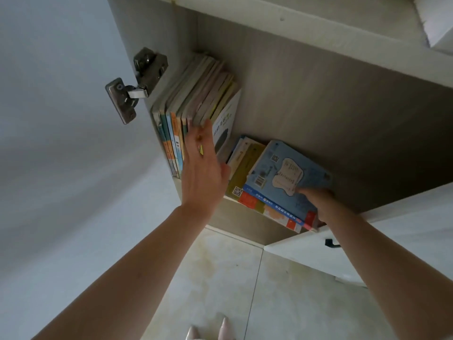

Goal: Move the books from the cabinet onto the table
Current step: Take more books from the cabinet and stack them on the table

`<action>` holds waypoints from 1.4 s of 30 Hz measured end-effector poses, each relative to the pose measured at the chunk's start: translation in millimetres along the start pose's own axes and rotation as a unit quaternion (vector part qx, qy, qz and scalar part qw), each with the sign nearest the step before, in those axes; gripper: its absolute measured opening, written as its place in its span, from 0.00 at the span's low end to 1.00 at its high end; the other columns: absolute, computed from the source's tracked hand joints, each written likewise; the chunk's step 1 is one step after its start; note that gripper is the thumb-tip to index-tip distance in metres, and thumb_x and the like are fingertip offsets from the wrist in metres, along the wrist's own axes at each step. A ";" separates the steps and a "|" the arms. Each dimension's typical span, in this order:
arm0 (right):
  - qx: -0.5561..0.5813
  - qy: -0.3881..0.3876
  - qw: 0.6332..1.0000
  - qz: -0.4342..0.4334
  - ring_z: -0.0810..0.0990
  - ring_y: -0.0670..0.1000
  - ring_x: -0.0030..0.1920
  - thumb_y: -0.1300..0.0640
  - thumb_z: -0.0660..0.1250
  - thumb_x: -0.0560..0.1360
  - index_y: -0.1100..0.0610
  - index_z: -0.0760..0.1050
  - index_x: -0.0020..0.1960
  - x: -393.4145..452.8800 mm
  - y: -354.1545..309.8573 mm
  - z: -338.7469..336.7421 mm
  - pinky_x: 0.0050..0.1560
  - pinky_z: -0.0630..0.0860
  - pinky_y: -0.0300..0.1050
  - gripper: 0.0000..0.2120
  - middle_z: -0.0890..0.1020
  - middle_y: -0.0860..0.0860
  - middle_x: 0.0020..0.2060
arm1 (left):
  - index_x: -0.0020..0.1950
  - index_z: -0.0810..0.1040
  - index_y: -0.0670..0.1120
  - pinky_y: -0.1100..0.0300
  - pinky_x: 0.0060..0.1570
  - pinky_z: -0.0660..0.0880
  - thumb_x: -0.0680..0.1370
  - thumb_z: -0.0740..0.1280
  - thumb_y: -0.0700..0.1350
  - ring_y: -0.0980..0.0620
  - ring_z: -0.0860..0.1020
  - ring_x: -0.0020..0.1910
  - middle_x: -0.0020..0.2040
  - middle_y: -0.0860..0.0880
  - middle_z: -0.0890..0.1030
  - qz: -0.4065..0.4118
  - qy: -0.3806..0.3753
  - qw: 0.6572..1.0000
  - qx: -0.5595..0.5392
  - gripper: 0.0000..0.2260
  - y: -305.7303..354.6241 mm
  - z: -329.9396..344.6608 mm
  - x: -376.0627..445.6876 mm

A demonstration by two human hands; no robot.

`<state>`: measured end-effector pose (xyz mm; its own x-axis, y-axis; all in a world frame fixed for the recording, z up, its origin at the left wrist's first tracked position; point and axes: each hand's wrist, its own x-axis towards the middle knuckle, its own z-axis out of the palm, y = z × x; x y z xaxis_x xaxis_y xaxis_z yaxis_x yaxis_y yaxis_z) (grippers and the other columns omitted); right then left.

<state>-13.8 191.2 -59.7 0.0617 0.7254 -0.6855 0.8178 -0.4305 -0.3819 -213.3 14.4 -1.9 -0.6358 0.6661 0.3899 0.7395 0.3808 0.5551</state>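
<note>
Your left hand (203, 165) is spread flat and open at frame centre, fingertips against the spines of the upright row of books (196, 104); it grips nothing. Your right hand (316, 200), lower right of centre, is clamped on the near corner of the flat stack of books (274, 182), thumb on the blue top cover, fingers apparently underneath. Both groups sit on the cabinet shelf (247, 217); the table is out of frame. Risk one: the stack overhangs the shelf edge and is held at a single corner, so pulling it out could let the lower books fan and slide to the floor (232, 278). Risk two: the upright row leans right with only your palm against it; lifting that hand away could tip it over, probably onto the stack. Risk three: the open door (61, 143) at left, with its hinge (134, 87), crowds your left arm. Count: upright row, roughly ten to twelve, spines partly hidden; flat stack, about four or five visible; two hands; one hinge.
</note>
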 end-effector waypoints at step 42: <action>0.127 0.010 0.970 -0.206 0.81 0.63 0.50 0.55 0.76 0.63 0.59 0.65 0.60 -85.7 -149.0 22.0 0.43 0.83 0.60 0.31 0.76 0.61 0.55 | 0.69 0.67 0.44 0.44 0.56 0.78 0.70 0.73 0.42 0.39 0.67 0.68 0.69 0.38 0.64 0.006 0.046 0.999 0.023 0.29 4.0 -4.7 5.2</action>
<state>-153.5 181.4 42.4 -0.2268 0.8735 -0.4308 0.6090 -0.2179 -0.7627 -214.7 16.4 5.8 -0.6429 0.6095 0.4639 0.7551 0.4030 0.5171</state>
